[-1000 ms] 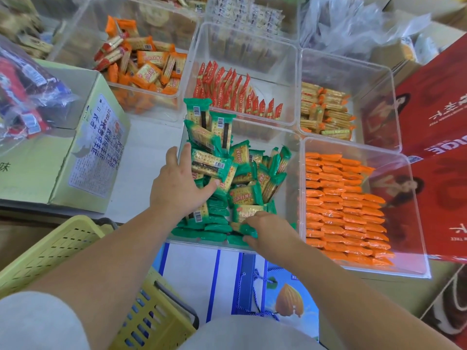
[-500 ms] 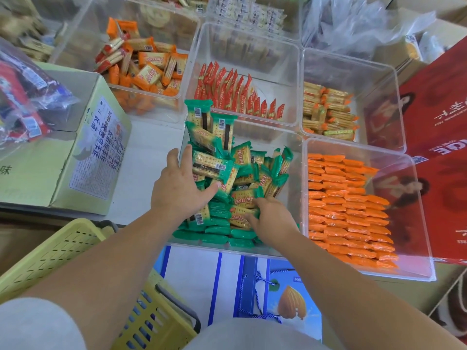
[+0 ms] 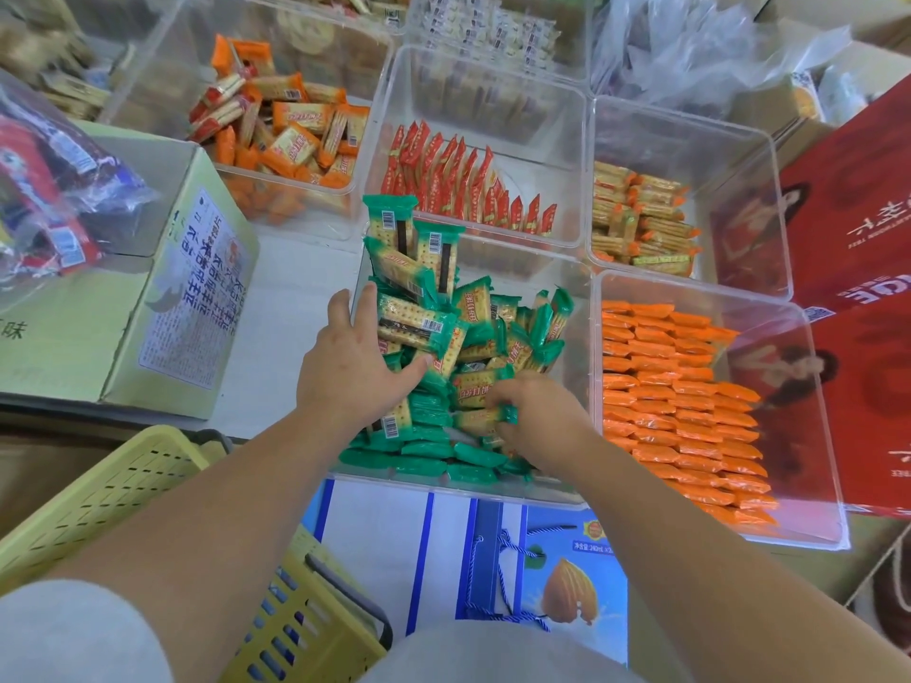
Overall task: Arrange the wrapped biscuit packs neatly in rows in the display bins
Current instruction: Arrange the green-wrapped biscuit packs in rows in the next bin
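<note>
A clear bin (image 3: 574, 308) in front of me holds a loose heap of green-wrapped biscuit packs (image 3: 498, 337), with a tidy row of green packs (image 3: 434, 460) along its near edge. My left hand (image 3: 352, 367) presses flat against the left side of the heap, fingers straight, holding back a leaning stack. My right hand (image 3: 537, 416) pinches one green pack (image 3: 485, 419) at the near right of the heap. The bin's floor is hidden under the packs.
Orange packs (image 3: 680, 411) lie in neat rows in the bin to the right. Behind stand bins of red packs (image 3: 458, 184), yellow packs (image 3: 641, 219) and mixed orange packs (image 3: 286, 130). A green carton (image 3: 162, 298) sits left, a yellow basket (image 3: 148, 525) near left, red boxes (image 3: 858, 229) right.
My right hand moved up from the bin's near edge into the heap and took hold of a green pack. My left hand stayed against the stack.
</note>
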Action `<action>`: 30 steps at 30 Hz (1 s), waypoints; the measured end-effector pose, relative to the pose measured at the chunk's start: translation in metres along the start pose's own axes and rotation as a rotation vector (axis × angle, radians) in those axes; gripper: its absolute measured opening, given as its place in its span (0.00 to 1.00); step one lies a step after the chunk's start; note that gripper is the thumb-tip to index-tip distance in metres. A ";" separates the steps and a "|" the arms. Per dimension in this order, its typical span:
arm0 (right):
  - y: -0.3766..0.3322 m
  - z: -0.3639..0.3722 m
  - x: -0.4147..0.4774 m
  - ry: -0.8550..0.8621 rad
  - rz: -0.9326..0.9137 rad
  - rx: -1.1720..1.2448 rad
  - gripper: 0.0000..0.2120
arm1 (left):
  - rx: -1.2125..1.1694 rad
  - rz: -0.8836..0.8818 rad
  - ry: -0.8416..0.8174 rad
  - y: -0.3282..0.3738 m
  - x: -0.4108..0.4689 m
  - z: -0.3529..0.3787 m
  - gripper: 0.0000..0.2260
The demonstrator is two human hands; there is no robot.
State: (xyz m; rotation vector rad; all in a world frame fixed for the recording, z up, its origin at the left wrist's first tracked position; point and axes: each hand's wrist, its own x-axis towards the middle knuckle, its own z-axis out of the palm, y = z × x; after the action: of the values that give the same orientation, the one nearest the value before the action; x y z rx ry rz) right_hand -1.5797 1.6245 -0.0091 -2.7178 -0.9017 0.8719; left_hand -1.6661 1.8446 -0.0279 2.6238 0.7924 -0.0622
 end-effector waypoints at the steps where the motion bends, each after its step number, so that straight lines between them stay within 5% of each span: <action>1: 0.000 0.001 -0.001 -0.015 -0.034 -0.001 0.14 | -0.001 0.003 0.007 0.000 0.000 0.000 0.48; 10: -0.025 0.032 -0.005 -0.180 -0.092 0.136 0.16 | -0.005 -0.002 0.009 0.000 0.000 0.002 0.48; 12: -0.017 0.032 -0.004 -0.101 -0.035 0.121 0.14 | -0.004 -0.002 0.008 0.000 0.001 0.002 0.48; 16: 0.008 0.018 -0.003 0.213 0.118 -0.323 0.08 | 0.011 0.003 0.006 -0.001 0.001 0.002 0.48; 22: 0.003 0.022 0.008 0.017 0.156 -0.601 0.14 | 0.013 -0.005 -0.008 0.000 0.001 0.001 0.48; 27: -0.003 0.024 0.018 0.005 0.224 -0.436 0.27 | 0.017 -0.010 -0.008 0.000 0.001 0.002 0.48; 30: 0.000 0.018 0.022 0.044 0.274 0.017 0.29 | 0.008 0.003 -0.003 -0.001 0.001 0.003 0.48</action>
State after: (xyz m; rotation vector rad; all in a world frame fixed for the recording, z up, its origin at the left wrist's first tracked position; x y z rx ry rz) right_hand -1.5759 1.6369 -0.0342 -2.8772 -0.5170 0.8548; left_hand -1.6655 1.8453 -0.0311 2.6322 0.7885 -0.0686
